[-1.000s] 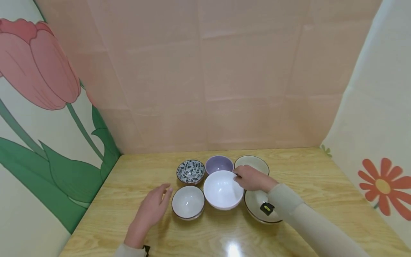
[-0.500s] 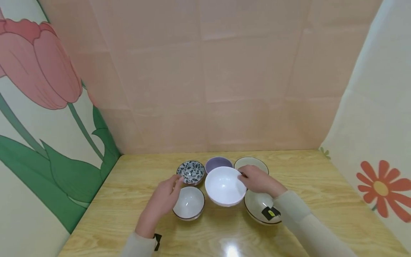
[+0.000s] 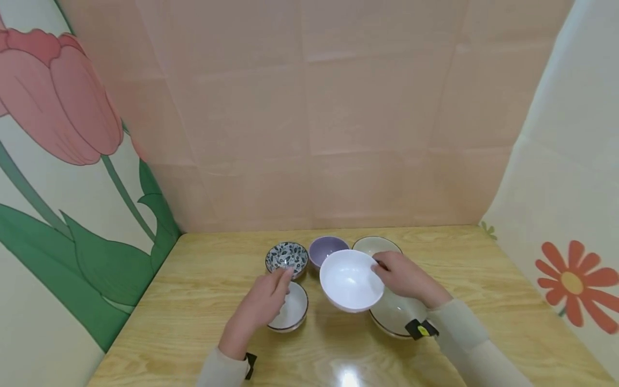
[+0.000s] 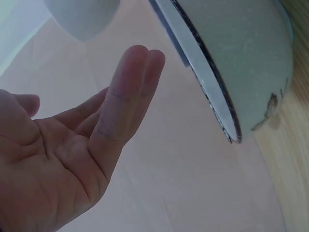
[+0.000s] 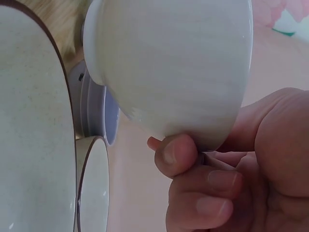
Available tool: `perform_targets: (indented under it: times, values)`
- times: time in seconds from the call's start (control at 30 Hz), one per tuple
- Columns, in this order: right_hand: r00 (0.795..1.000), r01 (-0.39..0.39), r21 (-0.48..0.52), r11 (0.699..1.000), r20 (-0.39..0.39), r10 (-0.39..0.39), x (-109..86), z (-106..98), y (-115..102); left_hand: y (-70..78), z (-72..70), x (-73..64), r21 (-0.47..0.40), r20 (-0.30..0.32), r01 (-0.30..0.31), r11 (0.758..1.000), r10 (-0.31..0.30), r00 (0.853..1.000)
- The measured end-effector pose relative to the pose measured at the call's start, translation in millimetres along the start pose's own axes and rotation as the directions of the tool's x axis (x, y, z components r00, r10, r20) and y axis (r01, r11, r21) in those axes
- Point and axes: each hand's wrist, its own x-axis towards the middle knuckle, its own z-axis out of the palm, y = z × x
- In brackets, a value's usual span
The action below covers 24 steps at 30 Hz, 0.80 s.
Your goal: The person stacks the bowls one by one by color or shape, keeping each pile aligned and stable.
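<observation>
My right hand (image 3: 403,275) pinches the rim of a plain white bowl (image 3: 351,279) at its right side. The bowl is off the table, with its inside facing me. In the right wrist view the thumb and fingers grip the edge of the white bowl (image 5: 178,63). My left hand (image 3: 261,301) hovers over a small white bowl with a dark rim (image 3: 296,312) and hides part of it. The left wrist view shows the left hand (image 4: 82,150) with fingers extended and nothing held, apart from the dark-rimmed bowl (image 4: 241,58).
Behind the hands stand a blue-and-white patterned bowl (image 3: 287,257), a purple bowl (image 3: 323,248) and a cream bowl (image 3: 374,244). A larger cream bowl with a brown rim (image 3: 394,312) sits under the right wrist. All are on a wooden table (image 3: 193,290) against a pink backdrop (image 3: 309,134).
The white bowl has risen and shifted right in my right hand, uncovering more of the purple bowl. My left hand has moved right, over the small dark-rimmed bowl.
</observation>
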Motion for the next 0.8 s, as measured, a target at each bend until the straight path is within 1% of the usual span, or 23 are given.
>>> perform_targets:
  times: [0.07,0.17,0.27,0.4,0.47,0.53,0.7,0.8]
  values:
    - [1.000,-0.009,0.008,1.000,-0.007,0.009,-4.2,-3,1,3.4,0.4,0.9,-0.035,0.013,0.012,0.999,-0.012,1.000]
    - [1.000,-0.017,0.004,1.000,-0.022,0.017,-10.3,-7,2,8.4,2.0,3.7,-0.054,0.024,0.010,0.998,-0.009,1.000]
    - [0.999,-0.015,-0.005,1.000,-0.038,0.015,-15.8,-11,3,13.0,4.8,6.8,-0.042,0.024,-0.016,0.999,0.017,1.000]
    - [0.999,-0.003,-0.002,1.000,-0.050,0.003,-23.1,-16,6,18.0,10.4,9.6,0.008,0.018,-0.064,0.998,0.064,0.998]
    - [0.999,-0.006,0.004,1.000,-0.050,0.006,-26.9,-18,8,21.0,13.9,11.0,0.017,0.026,-0.082,0.996,0.082,0.996]
    - [0.999,-0.022,0.006,1.000,-0.046,0.022,-30.7,-20,11,24.7,17.6,12.7,0.003,0.043,-0.100,0.995,0.099,0.994]
    - [0.996,-0.080,0.013,0.997,-0.027,0.080,-39.4,-23,18,34.6,28.4,17.3,-0.046,0.081,-0.102,0.994,0.106,0.991]
    - [0.996,-0.082,0.013,0.997,-0.033,0.083,-44.2,-24,22,39.3,35.1,19.8,-0.064,0.095,-0.088,0.994,0.094,0.991]
